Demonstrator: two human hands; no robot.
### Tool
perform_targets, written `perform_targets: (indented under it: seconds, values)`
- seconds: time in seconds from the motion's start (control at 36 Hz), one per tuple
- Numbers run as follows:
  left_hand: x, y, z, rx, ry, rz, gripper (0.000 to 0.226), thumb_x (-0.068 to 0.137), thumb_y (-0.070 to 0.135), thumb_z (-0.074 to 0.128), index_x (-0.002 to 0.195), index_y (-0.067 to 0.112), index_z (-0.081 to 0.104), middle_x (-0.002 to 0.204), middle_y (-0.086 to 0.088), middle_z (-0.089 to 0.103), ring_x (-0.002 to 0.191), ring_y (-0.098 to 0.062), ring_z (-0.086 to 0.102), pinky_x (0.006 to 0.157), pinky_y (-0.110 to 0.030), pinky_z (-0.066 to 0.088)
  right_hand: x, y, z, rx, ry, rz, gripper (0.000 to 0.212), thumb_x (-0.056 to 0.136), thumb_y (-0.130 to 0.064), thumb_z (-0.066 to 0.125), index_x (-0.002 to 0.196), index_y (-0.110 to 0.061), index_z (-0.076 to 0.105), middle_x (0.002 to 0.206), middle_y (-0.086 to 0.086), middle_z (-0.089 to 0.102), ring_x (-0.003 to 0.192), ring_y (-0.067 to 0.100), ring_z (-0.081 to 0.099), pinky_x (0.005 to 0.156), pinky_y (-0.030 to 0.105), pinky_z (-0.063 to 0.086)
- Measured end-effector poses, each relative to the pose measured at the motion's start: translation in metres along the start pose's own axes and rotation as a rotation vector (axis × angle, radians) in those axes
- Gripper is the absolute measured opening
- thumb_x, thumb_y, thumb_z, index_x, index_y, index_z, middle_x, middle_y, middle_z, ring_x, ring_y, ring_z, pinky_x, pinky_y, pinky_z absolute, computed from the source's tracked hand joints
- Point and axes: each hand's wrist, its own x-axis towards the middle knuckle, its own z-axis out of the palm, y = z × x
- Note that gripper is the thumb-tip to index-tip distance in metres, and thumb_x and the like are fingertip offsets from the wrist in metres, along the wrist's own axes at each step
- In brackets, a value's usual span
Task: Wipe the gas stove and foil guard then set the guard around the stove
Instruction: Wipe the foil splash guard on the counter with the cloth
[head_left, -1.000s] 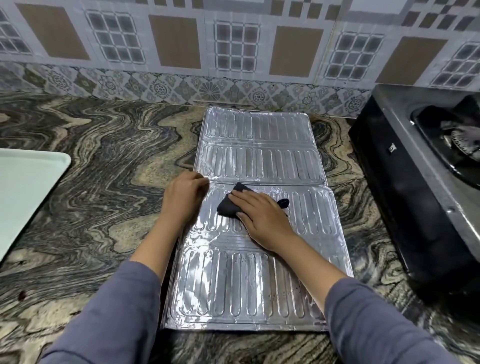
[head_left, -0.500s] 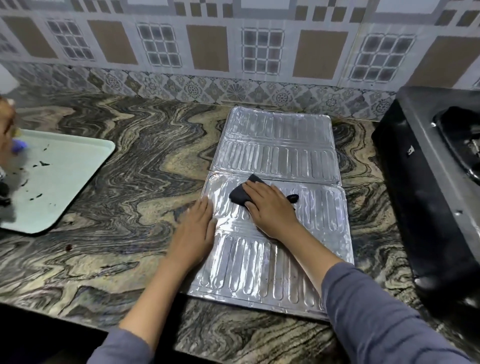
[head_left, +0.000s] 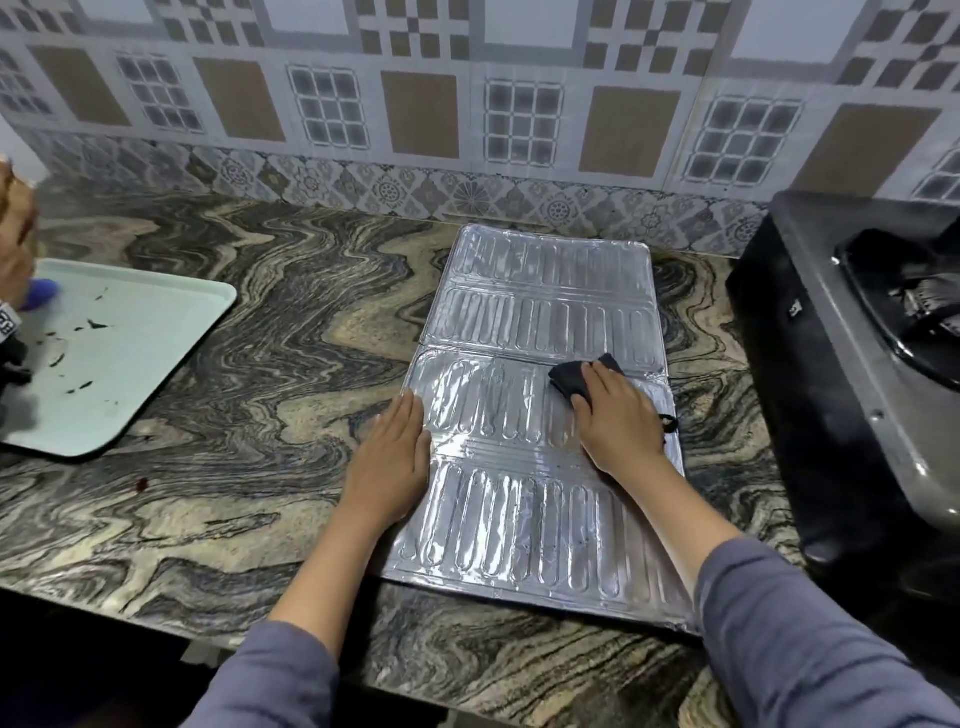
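Our left hand lay flat on the left edge of the foil guard; our right hand, fingers straight, pressed a cloth near its middle fold, the gas stove to its right.

We are finding no text, brand or number that we can read. A small white mark is sitting on the dark side wall of the gas stove, at two o'clock from the foil guard, too small to make out. At nine o'clock, at the frame's edge, a black-and-white patch is showing only blurred shapes.
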Motion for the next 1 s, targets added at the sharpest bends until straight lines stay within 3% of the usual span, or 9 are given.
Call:
perform_targets:
  seconds: [0.39, 0.56, 0.81, 1.0]
  values:
    - [-0.002, 0.002, 0.0, -0.001, 0.028, 0.01, 0.052, 0.1, 0.031, 0.013, 0.147, 0.014, 0.005, 0.158, -0.002, 0.001, 0.145, -0.011, -0.003, 0.116, -0.029, -0.002, -0.051, -0.002, -0.02, -0.125, -0.062, 0.26, 0.057, 0.098, -0.042, 0.025, 0.146, -0.013, 0.021, 0.152, 0.006, 0.028, 0.138, 0.027, 0.025, 0.111, 0.042, 0.023]
    - [0.001, 0.001, -0.002, -0.025, 0.035, 0.014, 0.052, 0.099, 0.029, 0.016, 0.148, 0.011, 0.01, 0.158, -0.003, 0.006, 0.146, -0.013, 0.002, 0.119, -0.033, 0.002, -0.086, -0.019, -0.003, -0.115, 0.044, 0.244, 0.058, 0.097, -0.042, 0.029, 0.144, -0.007, 0.027, 0.147, 0.01, 0.035, 0.133, 0.027, 0.031, 0.109, 0.04, 0.025]
    - [0.014, -0.007, -0.018, -0.249, 0.001, 0.068, 0.051, 0.097, 0.024, 0.036, 0.145, 0.009, 0.025, 0.157, -0.005, 0.017, 0.146, -0.017, 0.011, 0.118, -0.038, 0.012, -0.078, -0.016, 0.01, 0.052, 0.106, 0.254, 0.053, 0.099, -0.034, 0.028, 0.145, -0.008, 0.022, 0.154, 0.006, 0.024, 0.142, 0.023, 0.017, 0.116, 0.039, 0.018]
    - [-0.018, -0.02, -0.023, -0.244, 0.011, 0.121, 0.054, 0.098, 0.023, 0.034, 0.148, 0.012, 0.015, 0.157, -0.002, 0.008, 0.146, -0.016, 0.006, 0.12, -0.035, 0.008, -0.081, -0.019, 0.012, 0.055, 0.121, 0.268, 0.053, 0.099, -0.032, 0.029, 0.145, -0.007, 0.023, 0.154, 0.007, 0.024, 0.143, 0.023, 0.017, 0.118, 0.039, 0.016]
